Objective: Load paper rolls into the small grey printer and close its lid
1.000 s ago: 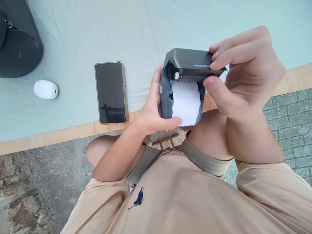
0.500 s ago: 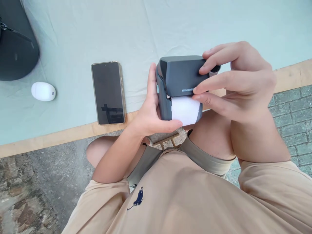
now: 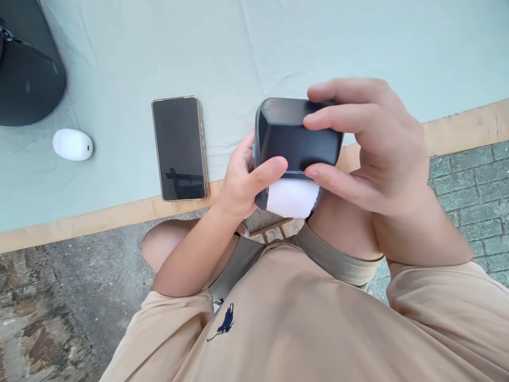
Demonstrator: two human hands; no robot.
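A small dark grey label printer (image 3: 296, 143) with rounded corners is held in the air over the table's near edge, its lid down and small pale lettering along the lid's lower edge. A white paper strip (image 3: 291, 197) sticks out below the lid; its end looks slightly ragged, though blur hides detail.

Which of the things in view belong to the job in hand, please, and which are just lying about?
In hand:
label printer, gripped by left hand and right hand
white paper sticking out of it

Lying about on the cloth-covered table:
phone
small white oval gadget
dark bag
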